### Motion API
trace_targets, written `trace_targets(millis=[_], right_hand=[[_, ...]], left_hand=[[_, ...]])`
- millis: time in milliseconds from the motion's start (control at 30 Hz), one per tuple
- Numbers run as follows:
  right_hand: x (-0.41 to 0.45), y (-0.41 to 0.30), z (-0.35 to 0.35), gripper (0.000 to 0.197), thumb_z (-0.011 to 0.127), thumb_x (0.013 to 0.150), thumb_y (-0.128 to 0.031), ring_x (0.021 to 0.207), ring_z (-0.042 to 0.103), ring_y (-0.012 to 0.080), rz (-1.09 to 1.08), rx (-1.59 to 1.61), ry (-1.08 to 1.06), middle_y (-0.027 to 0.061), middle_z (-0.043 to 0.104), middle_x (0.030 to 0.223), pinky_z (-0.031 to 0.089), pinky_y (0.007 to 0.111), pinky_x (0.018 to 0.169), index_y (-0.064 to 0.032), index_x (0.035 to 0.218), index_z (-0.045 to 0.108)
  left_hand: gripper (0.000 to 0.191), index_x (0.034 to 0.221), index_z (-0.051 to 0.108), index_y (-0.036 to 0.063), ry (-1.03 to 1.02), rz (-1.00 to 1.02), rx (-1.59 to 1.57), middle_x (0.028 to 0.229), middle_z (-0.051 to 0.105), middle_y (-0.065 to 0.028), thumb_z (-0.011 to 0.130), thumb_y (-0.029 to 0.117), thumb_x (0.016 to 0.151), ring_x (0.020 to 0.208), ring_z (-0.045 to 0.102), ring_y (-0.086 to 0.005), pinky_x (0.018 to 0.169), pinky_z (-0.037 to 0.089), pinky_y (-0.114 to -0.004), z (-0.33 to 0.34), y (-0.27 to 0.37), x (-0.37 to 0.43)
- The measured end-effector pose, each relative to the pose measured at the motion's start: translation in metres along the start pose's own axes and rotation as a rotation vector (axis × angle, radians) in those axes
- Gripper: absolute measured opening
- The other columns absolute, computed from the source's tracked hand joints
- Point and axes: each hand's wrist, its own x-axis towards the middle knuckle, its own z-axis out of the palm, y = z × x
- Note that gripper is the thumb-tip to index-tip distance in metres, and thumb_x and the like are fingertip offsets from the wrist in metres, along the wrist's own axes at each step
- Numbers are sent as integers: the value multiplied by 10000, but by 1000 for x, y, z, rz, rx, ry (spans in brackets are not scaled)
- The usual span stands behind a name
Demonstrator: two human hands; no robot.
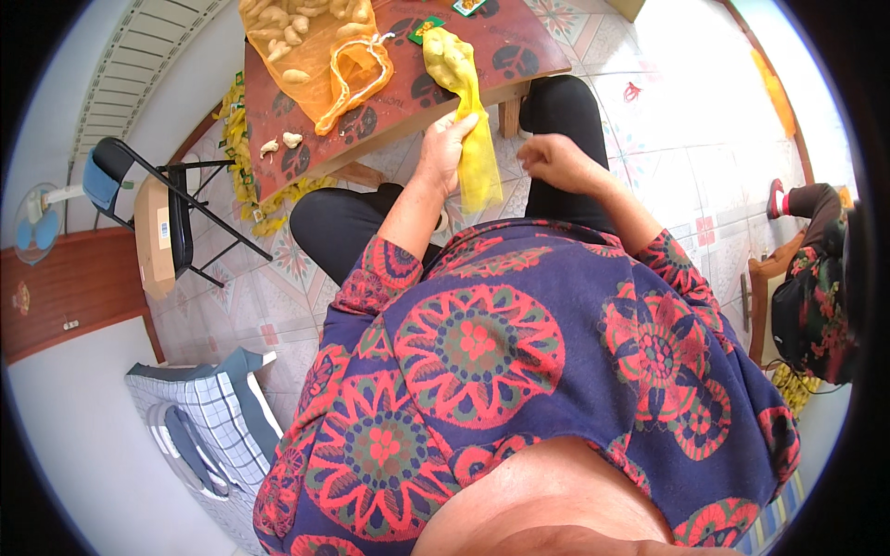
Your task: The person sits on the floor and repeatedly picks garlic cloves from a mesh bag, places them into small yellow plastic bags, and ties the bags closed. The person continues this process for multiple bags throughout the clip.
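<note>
My left hand (448, 149) grips the gathered neck of a yellow mesh bag (480, 167), and its loose open end hangs below my fist. The bag's filled end, with pale ginger roots (448, 59) inside, rests on the table near its front edge. A green tag (425, 29) shows at the bag's far end. My right hand (556, 163) is apart from the bag, above my right thigh, with curled and slightly blurred fingers; whether anything is between them is hidden. An orange mesh sack (361, 69) with many ginger roots (299, 21) lies on the table's left.
Two small ginger pieces (281, 144) lie on the red-brown table (389, 118). Yellow mesh bags with green tags (240, 153) pile on the floor at left, near a folding chair (182, 222) holding a cardboard box (153, 229). Red bands (631, 92) lie on the tiles. Another person (813, 299) sits at right.
</note>
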Motion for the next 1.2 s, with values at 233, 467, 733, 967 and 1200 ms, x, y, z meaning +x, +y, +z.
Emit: trace_targets(millis=[233,467,733,967,1200], right_hand=[[72,-39,7,409,613,977,-336,830,653,175,350,808,120,138,688,1014,529,292,749,49,1112,630],[108,-58,17,352,519,1033,-291,667,495,92,446,1186,97,27,597,895,401,226,582,22,1181,583],[74,-60,31,317,502,1027,-291,531,408,53,185,857,172,-21,531,702,330,233,480,-4,1042,637],[52,-77,37,305,491,1036,-281,578,481,67,55,662,177,-12,571,705,401,234,529,-26,949,632],[43,-55,56,318,518,1027,-282,582,519,104,91,486,75,14,557,673,441,280,553,-20,893,638]], left_hand=[[242,1072,651,5,48,146,471,886,661,2,539,212,1015,762,605,-77,678,490,-252,3,-34,-13],[286,954,650,3,-19,67,724,822,638,2,540,259,1015,746,584,-80,666,470,-251,-10,-40,-24],[299,1114,621,27,68,-15,123,1004,701,-73,539,294,1009,944,693,-173,817,531,-286,-25,-13,-28],[301,1123,632,34,14,-40,58,1030,705,-91,525,293,1013,867,670,-142,783,524,-273,-10,16,2],[223,1008,661,16,-2,-79,40,811,676,-64,729,174,865,739,662,-167,592,503,-293,-9,20,21]])
